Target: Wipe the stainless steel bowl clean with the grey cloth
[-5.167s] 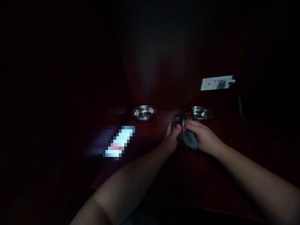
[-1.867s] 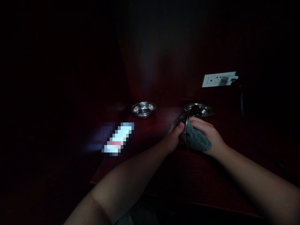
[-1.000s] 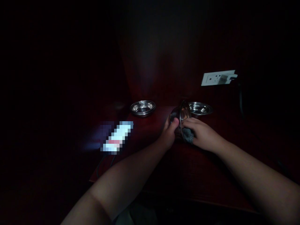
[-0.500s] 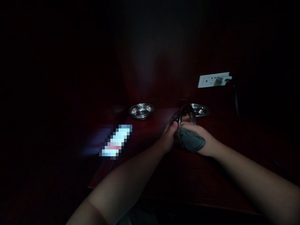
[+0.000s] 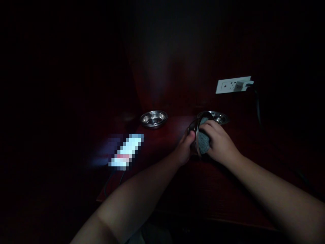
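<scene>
Since most of the room is dark, a bright white screen [image 5: 127, 150], blurred into squares, stands out well to the left of the left grip. It lies on a dark red wooden counter [image 5: 215, 196]. A bit to its right, and farther back than the left grip, sit shiny round silver metal bowls [image 5: 153, 125]; I see more than one rim, so they look stacked.

Next comes the left grip [image 5: 185, 149]. It holds a deep round silver metal bowl [image 5: 193, 127] from outside, thumb near the rim. The bowl is between both grips, tipped on its side, its mouth facing the right grip. I can't tell if it touches the counter.

The right grip [image 5: 220, 139] is bent around a soft gray-green cloth [image 5: 203, 141] and has it inside the bowl. To rub well, I think the left grip should hold firm and turn the bowl little by little, while the right grip keeps the cloth flat on the wall.

Just behind the right grip is a shallow silver metal dish [image 5: 221, 118], partly hidden. Farther back and right is a white wall socket [image 5: 225, 87].
</scene>
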`<action>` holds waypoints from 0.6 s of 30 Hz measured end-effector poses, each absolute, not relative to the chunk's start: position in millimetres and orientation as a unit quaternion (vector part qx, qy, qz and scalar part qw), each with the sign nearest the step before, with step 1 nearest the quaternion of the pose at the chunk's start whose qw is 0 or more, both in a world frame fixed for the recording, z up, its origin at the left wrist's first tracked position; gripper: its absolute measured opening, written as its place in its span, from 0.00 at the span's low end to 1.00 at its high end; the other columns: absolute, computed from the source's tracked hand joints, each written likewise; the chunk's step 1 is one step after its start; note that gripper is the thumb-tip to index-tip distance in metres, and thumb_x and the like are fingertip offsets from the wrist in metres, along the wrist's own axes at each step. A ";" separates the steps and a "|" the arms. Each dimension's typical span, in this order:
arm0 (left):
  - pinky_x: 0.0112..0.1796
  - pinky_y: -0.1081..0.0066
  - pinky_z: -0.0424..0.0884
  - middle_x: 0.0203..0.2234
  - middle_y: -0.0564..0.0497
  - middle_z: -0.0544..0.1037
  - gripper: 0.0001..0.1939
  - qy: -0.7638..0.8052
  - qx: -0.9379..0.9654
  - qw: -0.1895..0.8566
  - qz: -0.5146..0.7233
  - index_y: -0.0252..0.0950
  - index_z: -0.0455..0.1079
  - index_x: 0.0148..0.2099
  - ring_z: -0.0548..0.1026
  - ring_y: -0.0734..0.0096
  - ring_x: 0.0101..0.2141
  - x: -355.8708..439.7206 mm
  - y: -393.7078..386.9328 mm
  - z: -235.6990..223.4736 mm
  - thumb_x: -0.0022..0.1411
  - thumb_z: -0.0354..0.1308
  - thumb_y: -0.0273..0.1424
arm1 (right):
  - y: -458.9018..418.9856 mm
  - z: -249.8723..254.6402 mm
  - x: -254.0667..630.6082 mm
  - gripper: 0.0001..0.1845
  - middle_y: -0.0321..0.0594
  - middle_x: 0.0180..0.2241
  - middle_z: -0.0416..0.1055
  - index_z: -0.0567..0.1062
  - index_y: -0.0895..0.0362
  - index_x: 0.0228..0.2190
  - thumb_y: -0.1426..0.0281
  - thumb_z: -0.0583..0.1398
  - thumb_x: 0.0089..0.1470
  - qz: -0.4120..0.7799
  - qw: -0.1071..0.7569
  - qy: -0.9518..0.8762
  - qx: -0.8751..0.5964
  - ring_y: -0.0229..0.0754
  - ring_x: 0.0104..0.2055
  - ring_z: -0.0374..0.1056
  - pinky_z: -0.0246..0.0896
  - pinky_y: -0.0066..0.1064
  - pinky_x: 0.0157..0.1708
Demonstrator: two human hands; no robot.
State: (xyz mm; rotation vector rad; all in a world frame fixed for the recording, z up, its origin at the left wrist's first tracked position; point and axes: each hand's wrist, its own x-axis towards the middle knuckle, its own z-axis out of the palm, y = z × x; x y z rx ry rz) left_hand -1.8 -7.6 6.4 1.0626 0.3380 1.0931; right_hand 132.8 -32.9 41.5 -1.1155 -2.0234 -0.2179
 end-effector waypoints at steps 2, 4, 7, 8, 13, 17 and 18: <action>0.52 0.55 0.64 0.50 0.43 0.74 0.33 0.152 0.470 0.701 0.514 0.38 0.65 0.55 0.69 0.52 0.53 -1.7 -6.3 5.2 0.54 0.55 0.54 | -32.3 40.5 132.9 0.24 0.49 0.46 0.66 0.69 0.58 0.44 0.79 0.59 0.42 -0.097 0.379 -0.801 -0.453 0.53 0.48 0.63 0.62 0.42 0.48; 0.54 0.56 0.61 0.51 0.44 0.72 0.32 0.142 0.463 0.689 0.538 0.39 0.65 0.55 0.68 0.54 0.54 -1.6 -5.3 4.1 0.55 0.56 0.52 | -32.4 40.2 132.6 0.24 0.49 0.48 0.67 0.70 0.59 0.44 0.78 0.59 0.41 -0.099 0.369 -0.805 -0.454 0.53 0.50 0.63 0.61 0.44 0.50; 0.57 0.57 0.58 0.54 0.45 0.71 0.30 0.129 0.456 0.676 0.564 0.39 0.64 0.56 0.66 0.56 0.56 -1.9 -3.5 3.3 0.56 0.56 0.50 | -32.8 39.8 132.2 0.23 0.49 0.49 0.68 0.71 0.59 0.44 0.77 0.59 0.41 -0.085 0.358 -0.814 -0.450 0.54 0.53 0.62 0.59 0.45 0.54; 0.57 0.57 0.57 0.54 0.45 0.71 0.30 0.127 0.455 0.673 0.569 0.39 0.64 0.56 0.66 0.57 0.56 -2.2 -2.7 3.1 0.56 0.56 0.50 | -32.7 39.6 132.2 0.22 0.49 0.49 0.69 0.72 0.59 0.43 0.76 0.59 0.41 -0.077 0.353 -0.818 -0.447 0.54 0.53 0.62 0.58 0.46 0.54; 0.55 0.57 0.60 0.49 0.46 0.74 0.28 0.143 0.465 0.646 0.588 0.39 0.65 0.55 0.69 0.57 0.53 -5.3 3.7 1.6 0.56 0.56 0.49 | -32.4 40.5 132.1 0.18 0.47 0.45 0.73 0.73 0.58 0.39 0.77 0.58 0.43 -0.006 0.336 -0.843 -0.420 0.52 0.49 0.66 0.61 0.46 0.51; 0.54 0.58 0.61 0.49 0.46 0.74 0.29 0.170 0.465 0.636 0.592 0.40 0.65 0.55 0.70 0.57 0.52 -7.7 8.8 0.5 0.54 0.58 0.49 | -34.4 46.1 132.8 0.15 0.41 0.35 0.74 0.74 0.56 0.33 0.79 0.56 0.41 0.084 0.331 -0.847 -0.408 0.46 0.39 0.68 0.63 0.40 0.43; 0.55 0.58 0.60 0.50 0.46 0.74 0.30 0.175 0.464 0.636 0.591 0.41 0.65 0.55 0.69 0.57 0.53 -7.8 9.5 0.4 0.53 0.59 0.49 | -35.1 47.7 133.4 0.13 0.39 0.32 0.73 0.73 0.56 0.31 0.79 0.56 0.40 0.116 0.331 -0.844 -0.405 0.44 0.36 0.68 0.64 0.38 0.40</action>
